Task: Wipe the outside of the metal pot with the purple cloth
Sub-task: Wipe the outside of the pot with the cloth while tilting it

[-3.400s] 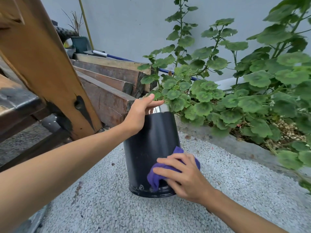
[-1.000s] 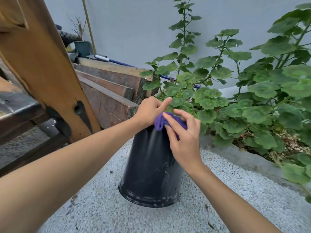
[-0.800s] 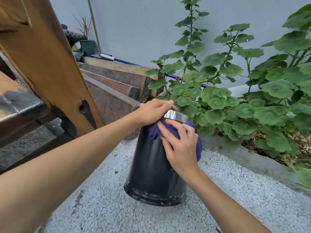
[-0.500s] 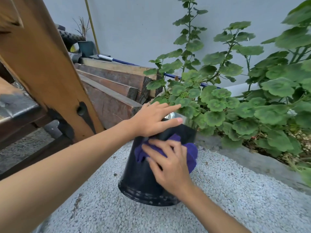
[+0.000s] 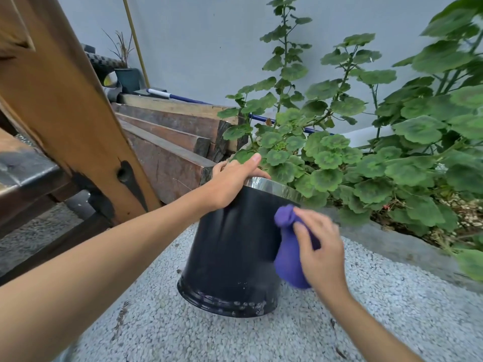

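At the centre of the frame I see the metal pot [image 5: 235,246] standing upside down and tilted on the pebbled ground [image 5: 392,322], its black wall facing me. My left hand [image 5: 232,181] lies flat over the shiny upper edge, fingers spread, steadying it. My right hand [image 5: 320,250], blurred, clutches the bunched purple cloth [image 5: 287,254] and presses it against the pot's right side. Green plants [image 5: 366,152] fill the right, stacked wooden beams [image 5: 170,142] the left.
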Demonstrator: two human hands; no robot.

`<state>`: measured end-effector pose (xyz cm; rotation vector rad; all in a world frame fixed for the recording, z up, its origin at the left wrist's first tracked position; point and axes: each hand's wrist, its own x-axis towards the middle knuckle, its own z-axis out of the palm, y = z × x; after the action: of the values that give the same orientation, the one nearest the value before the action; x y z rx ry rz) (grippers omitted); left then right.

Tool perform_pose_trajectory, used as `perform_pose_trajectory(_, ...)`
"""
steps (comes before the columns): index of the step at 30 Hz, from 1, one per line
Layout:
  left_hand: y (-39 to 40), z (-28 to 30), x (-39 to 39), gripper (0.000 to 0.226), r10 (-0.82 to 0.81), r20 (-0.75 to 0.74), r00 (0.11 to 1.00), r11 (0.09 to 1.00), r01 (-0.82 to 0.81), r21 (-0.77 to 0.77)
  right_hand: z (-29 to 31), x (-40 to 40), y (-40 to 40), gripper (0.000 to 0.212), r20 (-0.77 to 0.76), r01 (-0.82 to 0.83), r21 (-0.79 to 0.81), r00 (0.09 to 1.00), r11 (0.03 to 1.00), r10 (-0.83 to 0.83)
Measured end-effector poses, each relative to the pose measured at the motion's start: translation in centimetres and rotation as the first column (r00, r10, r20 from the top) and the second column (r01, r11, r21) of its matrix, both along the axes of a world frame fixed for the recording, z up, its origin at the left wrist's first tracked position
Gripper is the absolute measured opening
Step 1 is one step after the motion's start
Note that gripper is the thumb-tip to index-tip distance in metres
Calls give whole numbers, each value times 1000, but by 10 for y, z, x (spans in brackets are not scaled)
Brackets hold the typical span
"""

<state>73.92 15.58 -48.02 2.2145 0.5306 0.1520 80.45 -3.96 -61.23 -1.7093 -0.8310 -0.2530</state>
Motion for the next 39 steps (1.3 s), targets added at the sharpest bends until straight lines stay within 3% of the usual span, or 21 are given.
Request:
perform_pose_trajectory(5,1,-1,0,65,-9,13,1000,999,10,-49,46,45,34,30,18,88,22,996,996,-89)
perform_pose_trajectory(10,1,-10,4,58,3,107,994,990,12,-141,26,15,67,34,31,35,17,999,999,-35)
perform_pose_trajectory(12,4,-13,1,66,-22,159,987,989,44,-138,5,-3,64,31,123,29,19,992,999,-31)
perform_pose_trajectory(16,10,-12,3,66,-18,147,989,991,37,-126,-41,-43,46,28,250,-131,-67,957,989,144)
perform_pose_trajectory(20,7,-12,5,72,-27,118,993,998,34,-59,-66,-52,22,29,318,-358,-233,851,904,418)
perform_pose_trajectory(25,2,-16,13,78,-2,42,999,978,-7,209,-70,-41,-3,31,269,-434,-350,802,830,533)
perform_pose_trajectory(27,3,-20,13,79,6,41,999,954,-18,299,-67,-29,-12,28,202,-406,-271,863,873,464)
perform_pose_trajectory(30,5,-28,16,86,-19,62,998,868,-14,496,-51,1,-15,28,-47,-180,-55,983,982,177)
perform_pose_trajectory(33,-2,-32,20,71,-74,100,992,769,-7,639,-22,38,-4,31,-219,40,73,975,997,-23)
perform_pose_trajectory(36,-10,-37,19,63,-109,116,987,714,-4,700,4,59,19,32,-254,107,117,964,987,-75)
perform_pose_trajectory(39,-8,-37,20,53,-124,107,986,704,12,710,7,48,47,32,-239,60,100,970,993,-35)
